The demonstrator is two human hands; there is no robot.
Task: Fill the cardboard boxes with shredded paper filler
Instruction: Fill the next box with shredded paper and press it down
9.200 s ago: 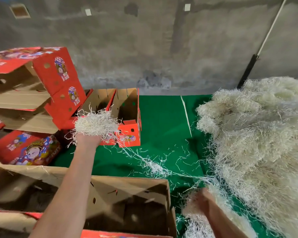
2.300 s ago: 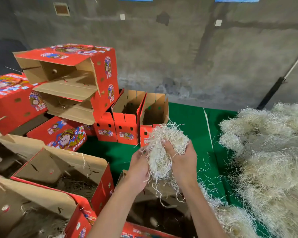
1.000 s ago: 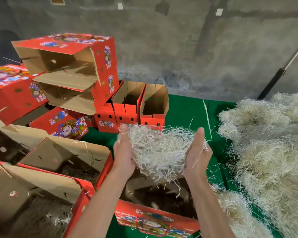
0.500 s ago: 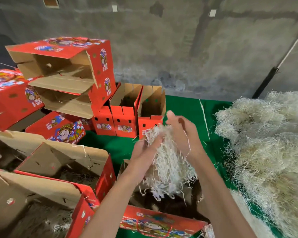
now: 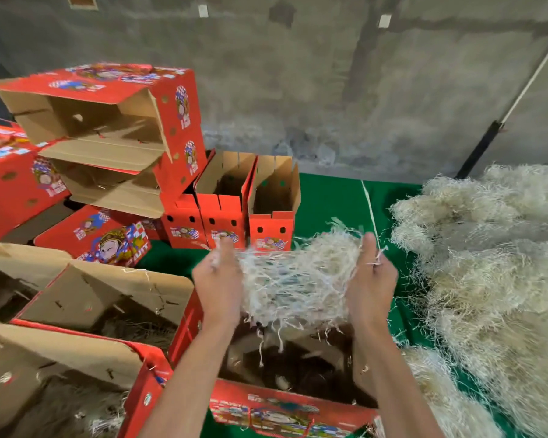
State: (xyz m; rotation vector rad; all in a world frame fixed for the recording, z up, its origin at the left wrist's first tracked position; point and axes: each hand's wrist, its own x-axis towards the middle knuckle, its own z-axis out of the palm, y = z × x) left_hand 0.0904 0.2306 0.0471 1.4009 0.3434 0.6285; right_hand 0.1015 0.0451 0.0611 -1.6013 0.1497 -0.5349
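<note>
A wad of pale shredded paper [image 5: 295,279] is stretched between my two hands. My left hand [image 5: 217,286] holds its left end and my right hand [image 5: 372,286] holds its right end, fingers pointing up and thumbs hidden behind the strands. The wad hangs over an open red cardboard box [image 5: 285,409] at the bottom centre, and loose strands trail down into its dark inside. A big pile of shredded paper [image 5: 487,263] lies to the right on the green table cover [image 5: 329,200].
Two open boxes [image 5: 86,298] [image 5: 60,406] with filler inside stand at the lower left. Red boxes are stacked on their sides [image 5: 108,121] at the back left. Narrow upright boxes [image 5: 274,197] stand behind my hands. A dark pole [image 5: 487,143] leans on the concrete wall.
My hands were pressed close together round the wad half a second ago. They have moved apart and pulled the wad wide over the box.
</note>
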